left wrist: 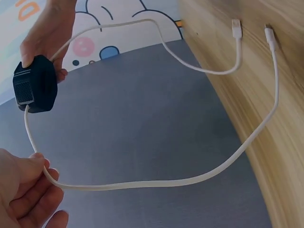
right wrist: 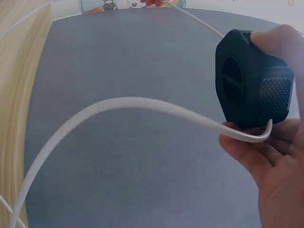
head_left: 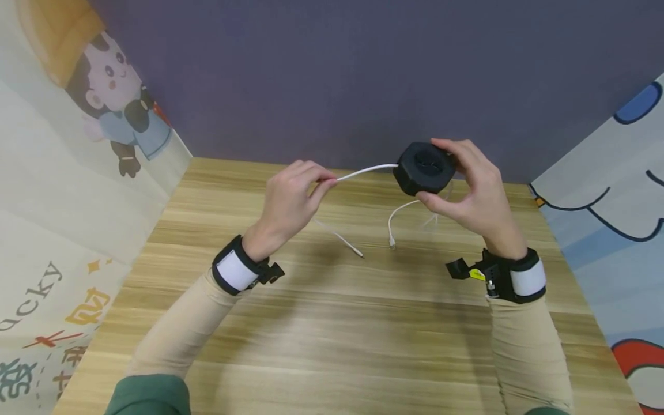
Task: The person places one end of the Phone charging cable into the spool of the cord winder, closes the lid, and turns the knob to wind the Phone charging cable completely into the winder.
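My right hand grips a black, many-sided cable winder by its edges, thumb below and fingers above in the head view. A round recessed dial sits in its face. White charging cable comes out of both sides of the winder. To the left, my left hand pinches that cable between thumb and fingertips, a short way from the winder. The cable's two ends hang down, one with a wide USB plug, the other with a slimmer plug.
Below the hands lies a wood-grain table. A dark grey panel stands along its far edge. Printed cartoon sheets flank it, one on the left and one on the right. Both wrists wear black straps.
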The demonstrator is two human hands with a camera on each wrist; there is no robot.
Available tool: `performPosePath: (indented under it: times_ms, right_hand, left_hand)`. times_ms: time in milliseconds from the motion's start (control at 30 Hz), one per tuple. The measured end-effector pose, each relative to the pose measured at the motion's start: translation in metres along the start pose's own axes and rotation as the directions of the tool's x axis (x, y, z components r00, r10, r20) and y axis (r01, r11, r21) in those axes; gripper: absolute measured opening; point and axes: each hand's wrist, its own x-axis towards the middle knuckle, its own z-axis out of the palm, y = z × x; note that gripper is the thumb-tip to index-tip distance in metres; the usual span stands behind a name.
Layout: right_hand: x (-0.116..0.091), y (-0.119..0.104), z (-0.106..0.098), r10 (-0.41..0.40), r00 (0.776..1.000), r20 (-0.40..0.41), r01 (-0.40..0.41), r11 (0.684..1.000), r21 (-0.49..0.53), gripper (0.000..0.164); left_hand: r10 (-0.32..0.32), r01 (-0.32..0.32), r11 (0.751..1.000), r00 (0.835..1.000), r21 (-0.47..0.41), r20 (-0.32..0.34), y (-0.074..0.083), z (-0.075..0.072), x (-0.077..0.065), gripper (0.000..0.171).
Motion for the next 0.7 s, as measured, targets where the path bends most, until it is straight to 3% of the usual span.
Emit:
performPosePath:
  times_ms: [300,700]
  right_hand:
    - [0.0033,-0.0009,0.0009,-0.032,0.999,-0.034,0.032,0.999,-0.003,0.09]
    - [0.0003,-0.0007,-0.0051,-0.022,0.999,-0.045,0.021,0.999,-0.035,0.091]
  left_hand:
    - [0.004,-0.005,1.0,0.999,-0.015,-0.032,0.0001,-0.0002,-0.0025,0.008]
    - [0.012,-0.013,1.0,0.998,-0.024,-0.055,-0.0009,-0.0008,-0.0077,0.007]
